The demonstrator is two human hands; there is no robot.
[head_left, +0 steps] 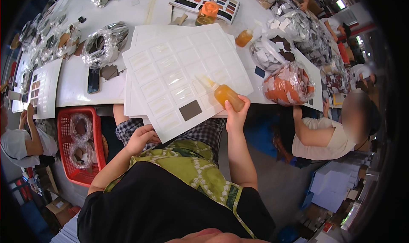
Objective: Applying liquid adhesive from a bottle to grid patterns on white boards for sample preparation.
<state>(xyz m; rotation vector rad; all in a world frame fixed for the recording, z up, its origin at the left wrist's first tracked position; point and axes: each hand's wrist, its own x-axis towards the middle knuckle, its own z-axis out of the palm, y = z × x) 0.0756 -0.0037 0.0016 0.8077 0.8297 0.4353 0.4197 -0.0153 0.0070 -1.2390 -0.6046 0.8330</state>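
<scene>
My right hand (pixel 237 112) grips an amber squeeze bottle (pixel 226 95), its pale nozzle tilted toward the far left over a white sheet (pixel 142 61). Rows of framed boxes cover this sheet, and glossy clear streaks show in several of them. One dark brown swatch (pixel 190 111) lies in a box near the close edge. At the sheet's near-left corner, my left hand (pixel 144 138) is closed on the edge, with its fingertips partly hidden. More white sheets (pixel 138 33) are stacked underneath, and the near corner juts past the table edge.
Beyond the sheets stand an orange-lidded jar (pixel 207 14), a small amber bottle (pixel 244 38) and a swatch chart (pixel 204 2). Plastic-wrapped swatch bundles (pixel 288 84) crowd the right. A phone (pixel 93 80) lies left; a red basket (pixel 64 145) stands below. People sit on both sides.
</scene>
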